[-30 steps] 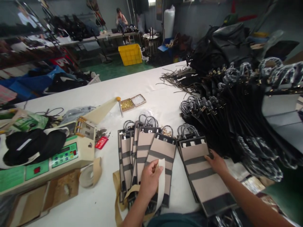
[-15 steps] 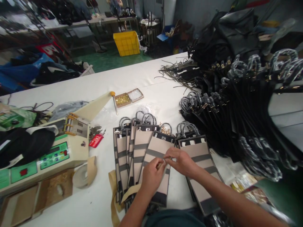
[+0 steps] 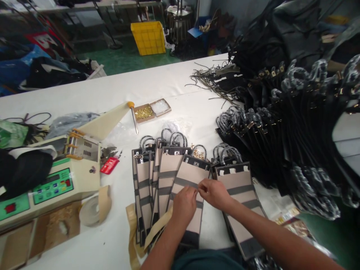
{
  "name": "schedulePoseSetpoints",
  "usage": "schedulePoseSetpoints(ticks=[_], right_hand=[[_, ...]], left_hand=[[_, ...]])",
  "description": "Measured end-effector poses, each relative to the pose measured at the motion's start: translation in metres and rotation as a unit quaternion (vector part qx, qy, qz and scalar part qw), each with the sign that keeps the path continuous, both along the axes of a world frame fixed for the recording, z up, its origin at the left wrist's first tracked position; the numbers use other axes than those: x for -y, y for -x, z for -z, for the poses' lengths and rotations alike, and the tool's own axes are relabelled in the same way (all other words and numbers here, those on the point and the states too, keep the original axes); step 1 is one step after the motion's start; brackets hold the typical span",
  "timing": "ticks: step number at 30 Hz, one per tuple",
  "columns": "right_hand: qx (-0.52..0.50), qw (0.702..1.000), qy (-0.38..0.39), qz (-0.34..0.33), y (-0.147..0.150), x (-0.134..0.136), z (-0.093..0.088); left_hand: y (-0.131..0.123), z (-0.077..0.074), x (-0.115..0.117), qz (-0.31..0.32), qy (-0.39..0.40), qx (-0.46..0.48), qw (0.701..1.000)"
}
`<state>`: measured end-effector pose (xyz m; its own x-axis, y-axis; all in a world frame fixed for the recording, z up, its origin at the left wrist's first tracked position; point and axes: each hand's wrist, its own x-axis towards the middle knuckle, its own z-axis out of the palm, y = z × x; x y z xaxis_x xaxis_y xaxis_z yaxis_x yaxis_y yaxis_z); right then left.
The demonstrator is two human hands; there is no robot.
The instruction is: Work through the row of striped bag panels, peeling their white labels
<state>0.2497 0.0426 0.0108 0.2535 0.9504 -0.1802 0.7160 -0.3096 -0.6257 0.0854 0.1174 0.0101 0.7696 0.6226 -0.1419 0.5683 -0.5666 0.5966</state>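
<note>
My left hand and my right hand meet fingertip to fingertip above a beige bag panel with dark bands and a looped handle. Both are closed in a pinch; whatever lies between the fingers is too small to make out. Left of them, more beige panels with wrapped handles overlap in a fan. Another panel, with white tabs along its top, lies under and beside my right forearm. Small gold hardware pieces sit behind the middle panel's handle.
At left stands a cream machine with a green control pad, beside a tape roll. A screwdriver lies by a small box of gold pieces. Black straps with plastic-wrapped handles are heaped at right. A yellow crate stands on the floor.
My fingers, higher and more spread on the right before, are now drawn together in tighter pinches. The camera view has tilted slightly downward. The panels stay in place.
</note>
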Motion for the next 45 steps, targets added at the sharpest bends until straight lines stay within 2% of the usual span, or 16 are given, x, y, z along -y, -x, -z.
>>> schedulePoseSetpoints(ticks=[3, 5, 7, 8, 10, 14, 20, 25, 30, 34, 37, 40, 45], right_hand=[[-0.077, 0.989, 0.005, 0.129, -0.010, -0.005, 0.023], [-0.172, 0.959, 0.023, 0.224, -0.022, -0.010, 0.037], [-0.239, 0.928, 0.045, 0.283, -0.036, -0.015, 0.049], [-0.238, 0.925, 0.050, 0.294, -0.042, -0.017, 0.055], [-0.189, 0.936, 0.048, 0.292, -0.051, -0.021, 0.066], [-0.112, 0.948, 0.037, 0.294, -0.055, -0.025, 0.084], [-0.010, 0.953, 0.003, 0.304, -0.051, -0.021, 0.096], [0.050, 0.957, -0.002, 0.286, -0.051, -0.021, 0.096], [0.054, 0.939, 0.053, 0.337, -0.050, -0.026, 0.094], [-0.044, 0.931, -0.034, 0.362, -0.047, -0.022, 0.095], [-0.109, 0.936, -0.066, 0.327, -0.046, -0.016, 0.096], [-0.100, 0.947, -0.067, 0.298, -0.045, -0.017, 0.099], [-0.061, 0.948, -0.105, 0.294, -0.033, -0.029, 0.106]], left_hand=[[-0.003, 0.005, -0.002, -0.031, -0.010, 0.047, 0.998], [-0.002, 0.011, -0.005, -0.060, 0.024, 0.090, 0.994], [0.002, 0.020, -0.008, -0.083, 0.068, 0.110, 0.988], [0.005, 0.027, -0.011, -0.089, 0.087, 0.112, 0.986], [0.012, 0.042, -0.015, -0.095, 0.113, 0.113, 0.983], [0.023, 0.068, -0.020, -0.117, 0.145, 0.145, 0.972], [0.032, 0.080, -0.013, -0.122, 0.147, 0.165, 0.968], [0.033, 0.077, -0.015, -0.126, 0.159, 0.169, 0.965], [0.030, 0.067, -0.022, -0.170, 0.229, 0.154, 0.946], [0.032, 0.056, -0.022, -0.179, 0.283, 0.150, 0.930], [0.033, 0.048, -0.017, -0.191, 0.324, 0.158, 0.913], [0.032, 0.039, -0.011, -0.210, 0.352, 0.156, 0.899], [0.031, 0.020, -0.004, -0.196, 0.318, 0.122, 0.920]])
